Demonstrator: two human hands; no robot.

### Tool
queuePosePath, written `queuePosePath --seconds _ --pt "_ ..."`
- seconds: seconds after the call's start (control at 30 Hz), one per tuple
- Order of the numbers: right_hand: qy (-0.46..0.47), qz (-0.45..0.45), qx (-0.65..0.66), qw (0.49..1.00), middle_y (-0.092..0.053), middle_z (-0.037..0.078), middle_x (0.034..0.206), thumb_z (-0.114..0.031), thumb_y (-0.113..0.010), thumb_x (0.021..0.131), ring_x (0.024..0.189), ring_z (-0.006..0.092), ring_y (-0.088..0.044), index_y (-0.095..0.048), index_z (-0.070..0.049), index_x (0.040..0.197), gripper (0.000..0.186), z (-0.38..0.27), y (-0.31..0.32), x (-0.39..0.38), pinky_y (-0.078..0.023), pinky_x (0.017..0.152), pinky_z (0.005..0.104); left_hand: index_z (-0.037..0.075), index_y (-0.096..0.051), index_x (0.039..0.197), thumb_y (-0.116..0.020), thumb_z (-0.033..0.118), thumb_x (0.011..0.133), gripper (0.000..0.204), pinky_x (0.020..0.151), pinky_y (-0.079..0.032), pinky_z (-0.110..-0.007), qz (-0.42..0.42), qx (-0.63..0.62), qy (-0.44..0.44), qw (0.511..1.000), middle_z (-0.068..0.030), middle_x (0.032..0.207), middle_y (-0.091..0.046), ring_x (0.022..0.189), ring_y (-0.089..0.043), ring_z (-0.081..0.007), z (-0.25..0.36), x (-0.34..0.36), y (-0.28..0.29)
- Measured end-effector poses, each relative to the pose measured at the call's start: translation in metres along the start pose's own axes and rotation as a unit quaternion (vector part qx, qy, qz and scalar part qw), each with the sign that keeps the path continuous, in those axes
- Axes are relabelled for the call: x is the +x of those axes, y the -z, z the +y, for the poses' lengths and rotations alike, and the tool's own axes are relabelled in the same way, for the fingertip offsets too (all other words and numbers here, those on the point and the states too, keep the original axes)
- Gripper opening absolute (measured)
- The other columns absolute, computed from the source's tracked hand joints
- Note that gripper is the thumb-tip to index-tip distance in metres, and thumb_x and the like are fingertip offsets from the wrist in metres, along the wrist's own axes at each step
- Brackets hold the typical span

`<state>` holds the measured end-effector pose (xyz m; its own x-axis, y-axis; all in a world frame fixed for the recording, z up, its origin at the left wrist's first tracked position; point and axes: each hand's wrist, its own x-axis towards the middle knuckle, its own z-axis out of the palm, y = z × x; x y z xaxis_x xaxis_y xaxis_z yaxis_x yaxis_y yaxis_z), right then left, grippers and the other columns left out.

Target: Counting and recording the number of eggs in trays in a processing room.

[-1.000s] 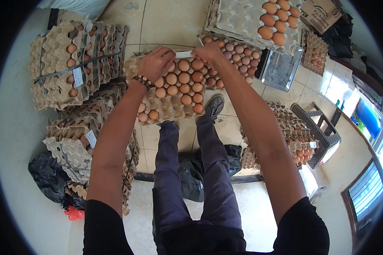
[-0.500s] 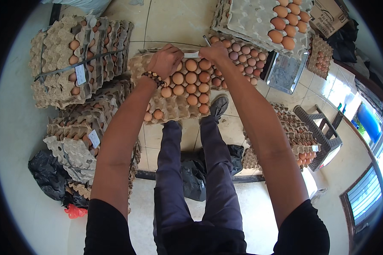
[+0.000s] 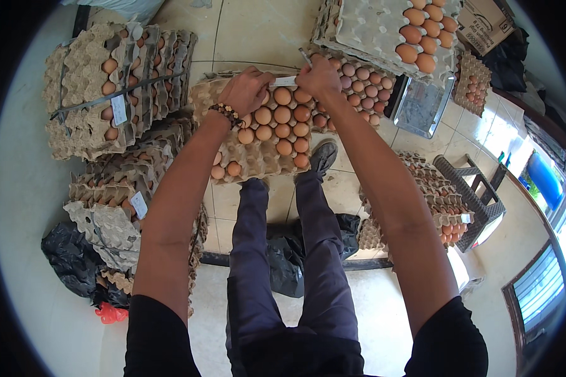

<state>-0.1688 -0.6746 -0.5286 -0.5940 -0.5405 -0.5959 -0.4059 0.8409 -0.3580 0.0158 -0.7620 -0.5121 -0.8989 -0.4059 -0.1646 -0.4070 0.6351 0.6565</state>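
Observation:
Above an egg tray (image 3: 258, 161) partly filled with brown eggs (image 3: 282, 115), a small white paper strip (image 3: 284, 81) stretches between my two hands. My left hand (image 3: 244, 93), with a beaded bracelet at the wrist, has its fingers closed on the strip's left end. The fingers of my right hand (image 3: 319, 78) are closed at the right end. A slim pen (image 3: 305, 57) sticks up out of that same hand. Just beyond the right hand lies another tray of eggs (image 3: 363, 86), in pinkish and brown shades. My fingertips are partly hidden.
Strapped stacks of egg trays (image 3: 85, 94) stand on the left. Further trays (image 3: 365, 28) are piled at the far right, beside a metal scale platform (image 3: 421, 103). A tray stack (image 3: 434, 201) and a dark woven stool (image 3: 475, 201) stand at right. Black bags (image 3: 285, 267) lie behind my legs.
My right hand has turned slightly and shifted a little to the right, tilting the pen to a steeper angle. The left hand stays nearly in place; the paper strip remains between them.

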Motion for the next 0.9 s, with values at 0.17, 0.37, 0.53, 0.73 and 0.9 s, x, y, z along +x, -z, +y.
queuePosePath --seconds 0.17,0.37,0.53,0.73,0.9 --pt "0.133 -0.073 -0.017 0.988 -0.067 0.021 0.104 -0.015 -0.062 0.081 0.095 0.0381 -0.067 -0.070 -0.004 0.094 0.019 0.010 0.005 -0.028 -0.054 0.084 0.0441 -0.003 -0.067 0.105 -0.060 0.001 0.074 0.032 0.087 -0.051 -0.041 0.034 0.055 -0.022 0.998 -0.0160 0.095 -0.068 0.096 -0.061 -0.0326 0.018 -0.009 -0.002" --pt "0.234 -0.008 -0.057 0.971 -0.062 0.019 0.111 -0.012 -0.062 0.078 0.094 0.0385 -0.066 -0.067 -0.004 0.103 0.027 0.013 -0.002 -0.059 -0.054 0.080 0.0466 -0.001 -0.063 0.116 -0.063 0.012 0.074 0.044 0.095 -0.044 -0.048 -0.003 0.156 0.128 0.979 -0.0161 0.116 -0.062 0.114 -0.052 -0.0321 0.050 -0.011 -0.019" --pt "0.222 0.000 -0.109 0.969 -0.054 0.020 0.116 -0.013 -0.063 0.077 0.095 0.0421 -0.063 -0.062 -0.002 0.105 0.031 0.007 -0.006 -0.068 -0.055 0.078 0.0466 0.001 -0.061 0.122 -0.065 0.020 0.074 0.051 0.101 -0.031 -0.058 -0.061 0.183 0.191 0.963 -0.0137 0.124 -0.057 0.122 -0.044 -0.0309 0.070 -0.003 -0.020" --pt "0.143 -0.035 -0.059 0.987 -0.051 0.020 0.120 -0.017 -0.061 0.079 0.103 0.0437 -0.060 -0.063 -0.005 0.112 0.036 -0.003 0.005 -0.070 -0.053 0.083 0.0491 0.005 -0.058 0.128 -0.064 0.024 0.077 0.055 0.107 -0.023 -0.061 -0.035 0.213 0.158 0.964 -0.0088 0.126 -0.056 0.126 -0.042 -0.0273 0.055 -0.015 -0.014" --pt "0.185 -0.061 -0.038 0.980 -0.052 0.021 0.124 -0.024 -0.056 0.082 0.109 0.0417 -0.059 -0.062 -0.011 0.125 0.045 0.015 0.004 -0.063 -0.050 0.090 0.0509 0.008 -0.056 0.131 -0.059 0.027 0.081 0.053 0.108 -0.021 -0.063 -0.034 0.222 0.149 0.963 -0.0066 0.126 -0.056 0.128 -0.042 -0.0236 0.052 -0.017 -0.021"
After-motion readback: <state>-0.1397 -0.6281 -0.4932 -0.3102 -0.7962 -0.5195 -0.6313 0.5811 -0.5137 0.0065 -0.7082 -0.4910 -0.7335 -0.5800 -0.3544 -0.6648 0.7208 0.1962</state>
